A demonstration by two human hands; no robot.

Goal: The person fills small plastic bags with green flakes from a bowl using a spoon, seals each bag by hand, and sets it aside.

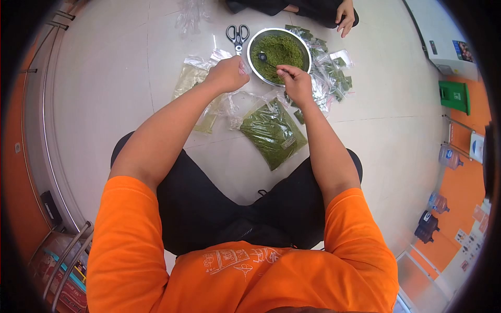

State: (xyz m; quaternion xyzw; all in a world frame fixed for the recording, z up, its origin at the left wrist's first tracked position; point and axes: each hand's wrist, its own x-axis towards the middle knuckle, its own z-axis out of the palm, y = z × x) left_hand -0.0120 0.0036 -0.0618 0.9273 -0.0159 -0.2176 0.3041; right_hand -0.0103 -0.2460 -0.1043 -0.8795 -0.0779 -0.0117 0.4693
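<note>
A steel bowl [251, 64] full of green crumbly powder [282, 48] stands on the floor in front of me. My right hand [296, 85] reaches over its near rim, fingers pinched on the thin handle of a small dark spoon [262, 56], whose head rests over the powder. Left of the bowl, my left hand [228, 74] is closed around what looks like a small clear plastic bag [243, 68]; only a pinkish edge shows. A large clear bag of green powder [274, 133] lies on the floor nearer my legs.
Black-handled scissors [238, 37] lie beyond my left hand. Small packets with green pieces [334, 73] spread right of the bowl. A bag with pale yellowish contents [189, 81] lies to the left. Another person's hand [345, 17] is at the top right.
</note>
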